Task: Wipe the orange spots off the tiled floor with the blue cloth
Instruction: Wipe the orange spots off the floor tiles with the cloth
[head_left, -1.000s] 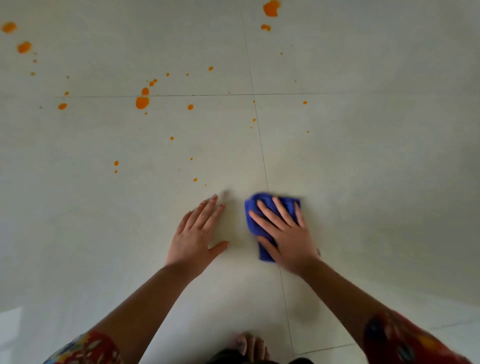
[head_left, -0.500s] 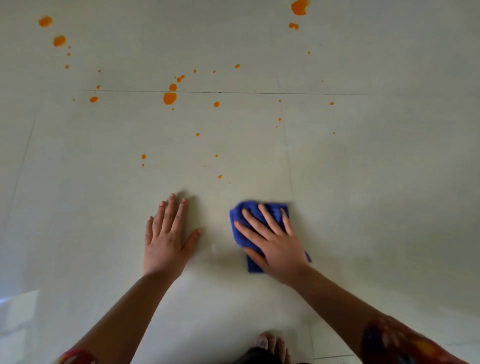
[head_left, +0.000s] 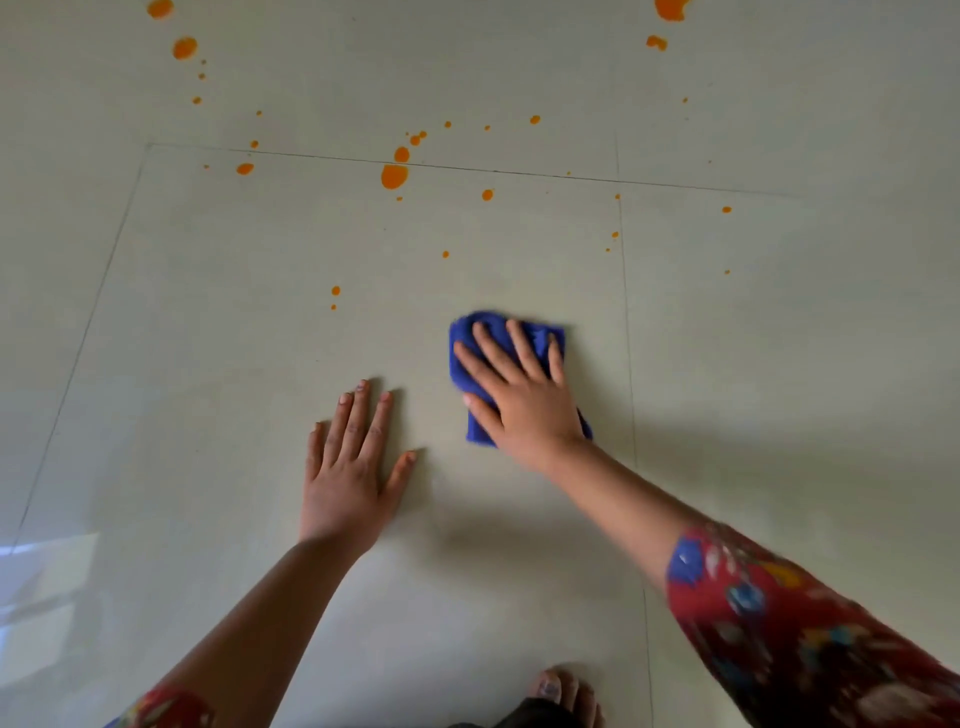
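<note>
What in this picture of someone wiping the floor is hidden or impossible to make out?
All in the head view:
- Floor under the blue cloth: hidden by the cloth and the right hand, so any spots there cannot be seen.
- Orange spots at the top edge: two are cut off, so the spill's full spread is unknown.
- Foot: cropped by the bottom edge.
- Sleeve: its pattern is blurred.
- Tiled floor at lower left: washed out by glare.

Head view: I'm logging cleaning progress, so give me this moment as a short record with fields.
surface: pale tiled floor
tool: blue cloth, folded, flat on the floor
right hand: palm down, pressing the cloth
left hand: flat on bare tile, fingers spread, apart from the cloth
orange spots: many, scattered beyond both hands
nearest spots: small pair beyond the left hand
progress: spots remain
</note>
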